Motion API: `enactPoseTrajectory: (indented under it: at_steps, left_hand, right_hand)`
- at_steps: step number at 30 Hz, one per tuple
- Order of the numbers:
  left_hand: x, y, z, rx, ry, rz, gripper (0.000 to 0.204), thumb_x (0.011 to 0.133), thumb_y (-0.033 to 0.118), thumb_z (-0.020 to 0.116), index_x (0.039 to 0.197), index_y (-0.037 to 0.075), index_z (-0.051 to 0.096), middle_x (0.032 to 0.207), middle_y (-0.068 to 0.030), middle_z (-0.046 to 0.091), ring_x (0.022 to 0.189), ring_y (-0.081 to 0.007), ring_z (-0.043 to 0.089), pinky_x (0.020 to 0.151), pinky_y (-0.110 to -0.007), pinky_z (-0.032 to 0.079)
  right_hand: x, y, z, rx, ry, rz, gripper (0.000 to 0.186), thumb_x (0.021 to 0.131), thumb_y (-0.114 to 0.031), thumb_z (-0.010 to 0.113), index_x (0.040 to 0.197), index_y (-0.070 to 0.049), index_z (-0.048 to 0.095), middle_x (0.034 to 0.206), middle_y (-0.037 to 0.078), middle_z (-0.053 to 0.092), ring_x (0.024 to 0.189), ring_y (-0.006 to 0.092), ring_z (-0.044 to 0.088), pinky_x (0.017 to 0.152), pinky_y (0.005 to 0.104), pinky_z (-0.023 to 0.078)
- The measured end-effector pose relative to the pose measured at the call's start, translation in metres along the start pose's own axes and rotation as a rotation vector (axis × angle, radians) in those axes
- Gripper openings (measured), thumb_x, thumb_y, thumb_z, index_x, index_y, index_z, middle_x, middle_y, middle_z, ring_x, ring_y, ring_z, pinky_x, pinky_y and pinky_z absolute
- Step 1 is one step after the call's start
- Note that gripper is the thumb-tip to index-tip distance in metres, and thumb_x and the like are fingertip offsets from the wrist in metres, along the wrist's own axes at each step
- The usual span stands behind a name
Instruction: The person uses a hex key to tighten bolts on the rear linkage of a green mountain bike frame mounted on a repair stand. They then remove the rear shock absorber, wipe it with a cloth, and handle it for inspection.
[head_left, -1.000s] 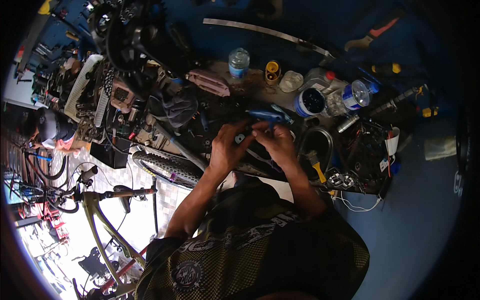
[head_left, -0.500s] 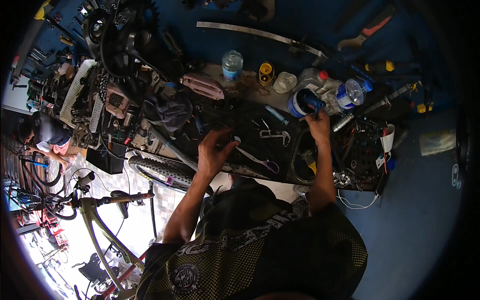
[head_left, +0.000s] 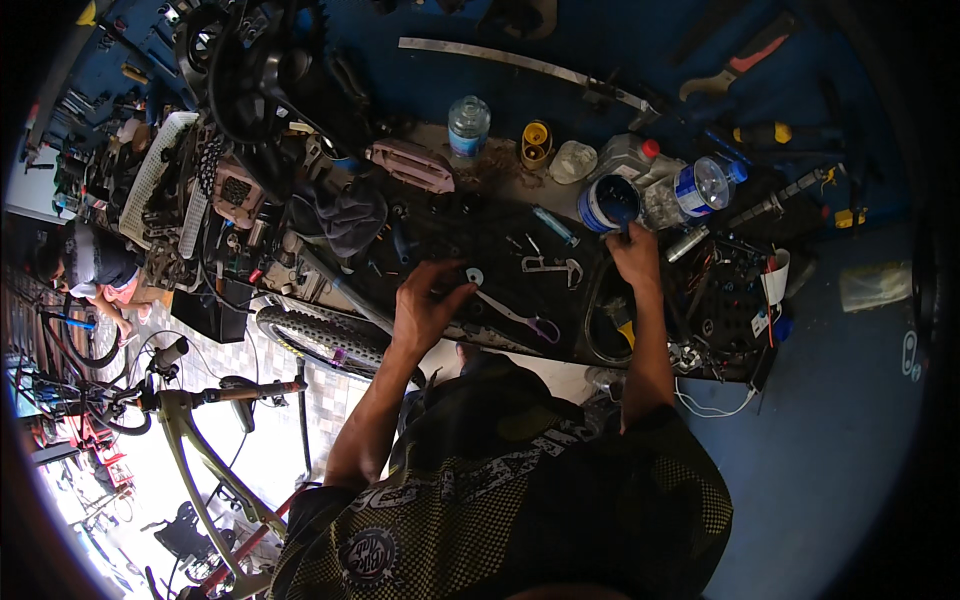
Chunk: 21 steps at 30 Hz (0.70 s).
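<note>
My left hand hovers over the dark bench mat with thumb and fingers curled around something small and dark that I cannot make out. Just beyond its thumb lies a long silver tool with a round end and a purple looped end. At the right, my right hand is closed on a blue-handled tool, perhaps a brush; its kind is unclear. The tool reaches into an open white-and-blue tub with dark contents, and its tip is hidden there.
Behind the mat stand a clear bottle, a yellow container and a red-capped bottle. A grey cloth and a blue syringe-like tube lie on the bench. A bike wheel leans below its edge. Another person sits far left.
My right hand has moved slightly, and the blue tool has gone from above the tub's rim down into it. My left hand stays nearly still.
</note>
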<state>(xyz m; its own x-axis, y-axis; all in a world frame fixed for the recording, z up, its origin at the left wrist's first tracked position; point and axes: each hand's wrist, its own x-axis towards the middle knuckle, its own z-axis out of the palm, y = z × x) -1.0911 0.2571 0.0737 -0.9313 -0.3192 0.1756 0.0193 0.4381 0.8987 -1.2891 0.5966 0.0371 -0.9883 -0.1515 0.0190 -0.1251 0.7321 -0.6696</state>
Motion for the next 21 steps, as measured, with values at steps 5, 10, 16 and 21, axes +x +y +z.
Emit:
enactPoseTrajectory:
  at_steps: [5, 10, 16, 21]
  left_hand:
    - [-0.002, -0.002, 0.000, 0.000, -0.014, -0.023, 0.040, 0.081, 0.017, 0.091, 0.117, 0.007, 0.077, 0.095, -0.0104, 0.071, 0.084, -0.0220, 0.072, 0.075, -0.035, 0.057]
    - [-0.001, 0.005, -0.005, -0.059, -0.054, -0.013, 0.042, 0.080, 0.019, 0.092, 0.118, 0.007, 0.077, 0.096, -0.0104, 0.072, 0.086, -0.0220, 0.072, 0.075, -0.035, 0.057]
    - [0.003, 0.036, -0.018, -0.066, -0.132, 0.012, 0.045, 0.079, 0.017, 0.093, 0.118, 0.005, 0.077, 0.106, -0.0093, 0.074, 0.093, -0.0192, 0.072, 0.082, -0.033, 0.056]
    - [0.001, 0.045, -0.026, -0.140, -0.159, 0.075, 0.048, 0.076, 0.017, 0.094, 0.118, 0.002, 0.076, 0.112, -0.0105, 0.075, 0.103, -0.0224, 0.073, 0.087, -0.034, 0.057]
  right_hand:
    - [-0.010, -0.004, -0.005, 0.278, -0.094, 0.069, 0.030, 0.090, -0.013, 0.069, 0.117, -0.001, 0.073, 0.080, 0.009, 0.071, 0.071, 0.0188, 0.066, 0.069, 0.0355, 0.052]
    - [-0.037, -0.049, -0.012, 0.980, -0.385, 0.244, 0.022, 0.095, -0.004, 0.065, 0.115, -0.004, 0.073, 0.073, -0.005, 0.059, 0.061, 0.0014, 0.048, 0.056, 0.0235, 0.037]
    - [-0.074, -0.134, -0.002, 0.451, -0.296, -0.582, 0.029, 0.084, -0.006, 0.074, 0.113, -0.005, 0.078, 0.075, 0.003, 0.069, 0.062, 0.0115, 0.064, 0.059, 0.0260, 0.049]
    - [-0.073, -0.167, 0.011, 0.441, -0.336, -0.948, 0.065, 0.076, -0.007, 0.080, 0.140, -0.014, 0.070, 0.080, 0.003, 0.077, 0.064, 0.0200, 0.071, 0.058, 0.0305, 0.054]
